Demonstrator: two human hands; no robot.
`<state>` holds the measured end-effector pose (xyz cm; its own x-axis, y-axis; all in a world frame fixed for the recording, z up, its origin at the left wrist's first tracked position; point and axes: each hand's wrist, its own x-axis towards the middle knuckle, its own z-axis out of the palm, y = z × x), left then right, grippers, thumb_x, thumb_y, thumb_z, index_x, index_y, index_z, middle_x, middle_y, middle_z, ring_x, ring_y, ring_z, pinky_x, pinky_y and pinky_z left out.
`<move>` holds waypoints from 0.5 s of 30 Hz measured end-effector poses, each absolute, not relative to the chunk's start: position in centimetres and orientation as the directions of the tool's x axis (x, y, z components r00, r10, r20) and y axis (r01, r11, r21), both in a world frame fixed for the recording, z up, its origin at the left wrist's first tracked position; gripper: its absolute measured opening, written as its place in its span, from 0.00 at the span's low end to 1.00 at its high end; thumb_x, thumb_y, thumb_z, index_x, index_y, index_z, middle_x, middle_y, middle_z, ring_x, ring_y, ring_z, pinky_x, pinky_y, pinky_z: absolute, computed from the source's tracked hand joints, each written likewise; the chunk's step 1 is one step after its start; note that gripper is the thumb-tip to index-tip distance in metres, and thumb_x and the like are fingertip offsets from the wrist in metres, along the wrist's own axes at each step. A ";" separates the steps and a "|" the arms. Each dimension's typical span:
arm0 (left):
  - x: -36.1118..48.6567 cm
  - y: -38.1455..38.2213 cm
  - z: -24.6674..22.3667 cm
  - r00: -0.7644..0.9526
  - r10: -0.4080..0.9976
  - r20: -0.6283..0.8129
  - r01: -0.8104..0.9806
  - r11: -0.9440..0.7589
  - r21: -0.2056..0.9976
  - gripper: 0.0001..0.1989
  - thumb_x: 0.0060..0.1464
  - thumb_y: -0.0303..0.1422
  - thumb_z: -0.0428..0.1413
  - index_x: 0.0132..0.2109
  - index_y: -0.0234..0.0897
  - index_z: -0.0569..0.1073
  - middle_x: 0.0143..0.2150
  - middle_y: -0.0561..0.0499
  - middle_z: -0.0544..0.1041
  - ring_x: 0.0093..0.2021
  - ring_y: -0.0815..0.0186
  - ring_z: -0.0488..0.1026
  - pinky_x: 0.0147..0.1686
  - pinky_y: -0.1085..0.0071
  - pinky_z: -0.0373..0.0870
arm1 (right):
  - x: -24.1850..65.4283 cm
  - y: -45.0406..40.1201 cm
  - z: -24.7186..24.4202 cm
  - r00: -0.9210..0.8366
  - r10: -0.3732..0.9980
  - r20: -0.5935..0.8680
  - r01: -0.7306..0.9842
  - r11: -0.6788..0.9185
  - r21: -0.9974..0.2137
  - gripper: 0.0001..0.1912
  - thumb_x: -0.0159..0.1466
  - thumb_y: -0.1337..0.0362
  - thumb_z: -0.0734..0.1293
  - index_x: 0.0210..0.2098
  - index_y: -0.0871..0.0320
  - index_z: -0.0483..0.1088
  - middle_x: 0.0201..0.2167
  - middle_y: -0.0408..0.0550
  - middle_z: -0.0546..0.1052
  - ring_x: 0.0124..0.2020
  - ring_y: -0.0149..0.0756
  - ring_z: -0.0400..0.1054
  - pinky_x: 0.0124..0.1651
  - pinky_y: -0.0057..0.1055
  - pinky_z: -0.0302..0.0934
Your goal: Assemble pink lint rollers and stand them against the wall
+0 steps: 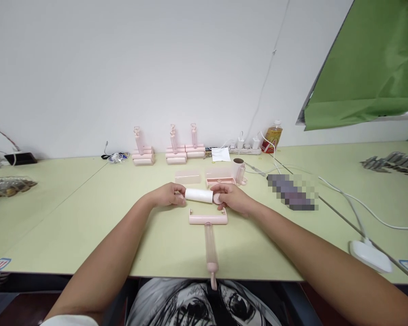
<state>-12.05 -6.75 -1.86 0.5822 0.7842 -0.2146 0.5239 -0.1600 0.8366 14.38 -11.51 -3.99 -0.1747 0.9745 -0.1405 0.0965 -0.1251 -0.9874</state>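
Observation:
A white sticky-paper roll (199, 195) lies sideways between my two hands, just above the table. My left hand (166, 195) pinches its left end, with a bit of pink at the fingertips. At the other end, my right hand (236, 199) grips a round pink end cap (217, 198) against or close beside the roll; I cannot tell whether it is seated. Below the roll sits a pink lint roller frame (208, 220), its clear handle (210, 246) pointing toward me and its loop over the table edge. Beyond my hands are a translucent cover (187, 177) and another pink roller part (221, 182).
Several assembled pink lint rollers (143, 156) stand along the wall. A roll with a brown core (238, 161) stands behind my right hand. Toward the right are a power strip (246, 151), a drink bottle (272, 137), a blurred dark object (292, 192), and a white charger (370, 256) with cables.

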 end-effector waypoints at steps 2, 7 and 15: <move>-12.3 -6.9 -1.4 0.595 0.778 -0.202 0.531 -0.191 0.826 0.14 0.39 0.37 0.65 0.36 0.38 0.76 0.28 0.55 0.71 0.26 0.71 0.64 0.26 0.76 0.61 | 14.3 -11.7 -3.8 -0.173 0.975 -0.137 0.121 -0.117 -0.986 0.17 0.50 0.78 0.64 0.38 0.60 0.74 0.35 0.47 0.76 0.22 0.27 0.68 0.23 0.24 0.69; -12.4 -7.2 -0.8 0.609 0.770 -0.193 0.538 -0.222 0.813 0.15 0.40 0.35 0.64 0.39 0.39 0.78 0.31 0.54 0.73 0.31 0.68 0.68 0.32 0.75 0.64 | 14.2 -11.9 -3.6 -0.172 0.977 -0.127 0.119 -0.107 -0.987 0.17 0.49 0.77 0.64 0.37 0.59 0.74 0.32 0.45 0.75 0.22 0.27 0.67 0.23 0.23 0.66; -12.4 -7.3 -0.5 0.618 0.757 -0.215 0.477 -0.143 0.867 0.22 0.37 0.32 0.66 0.44 0.41 0.78 0.44 0.50 0.79 0.42 0.61 0.75 0.40 0.73 0.69 | 14.1 -11.9 -3.7 -0.187 0.979 -0.085 0.145 -0.058 -0.988 0.18 0.48 0.75 0.62 0.37 0.58 0.74 0.31 0.44 0.74 0.26 0.29 0.64 0.24 0.24 0.62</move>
